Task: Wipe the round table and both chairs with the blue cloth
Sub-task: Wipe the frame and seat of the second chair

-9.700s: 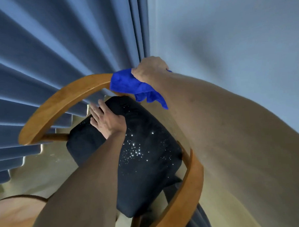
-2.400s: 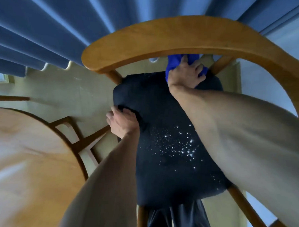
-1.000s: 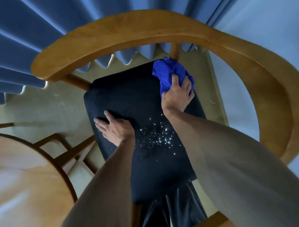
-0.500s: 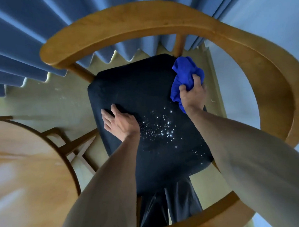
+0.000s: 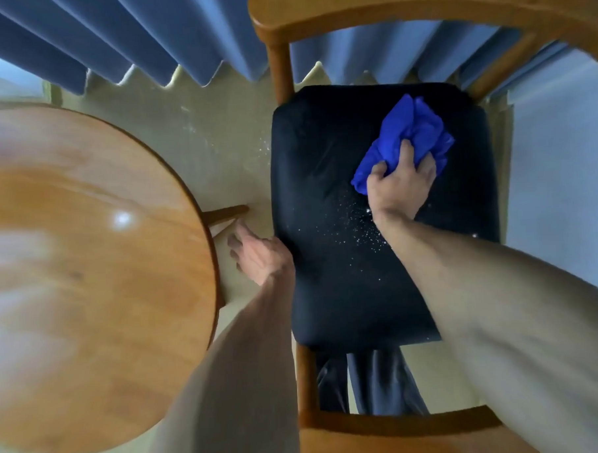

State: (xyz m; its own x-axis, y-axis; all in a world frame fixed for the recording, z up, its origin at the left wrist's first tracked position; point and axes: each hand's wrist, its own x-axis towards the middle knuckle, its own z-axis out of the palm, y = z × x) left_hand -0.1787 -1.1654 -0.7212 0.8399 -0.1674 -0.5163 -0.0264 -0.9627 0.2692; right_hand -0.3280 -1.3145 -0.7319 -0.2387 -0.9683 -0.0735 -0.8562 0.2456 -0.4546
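Note:
A wooden chair with a curved back rail (image 5: 418, 8) stands under me, its black seat cushion (image 5: 322, 156) speckled with white crumbs near the middle. My right hand (image 5: 400, 187) grips the bunched blue cloth (image 5: 410, 132) and presses it on the far right part of the cushion. Off the cushion's left edge my left hand (image 5: 257, 255) hangs with fingers loosely apart, holding nothing, between the chair and the round wooden table (image 5: 87, 269) at the left.
Blue pleated curtains (image 5: 145, 37) hang behind the chair and table. A pale wall (image 5: 556, 181) runs along the right. A wooden table leg brace (image 5: 225, 212) sticks out near my left hand. Dark trouser legs (image 5: 373, 380) show below the seat.
My left hand has lifted off the cushion and moved left beyond its edge. My right hand stays at the seat's far right with the cloth. The view has swung, showing more of the table.

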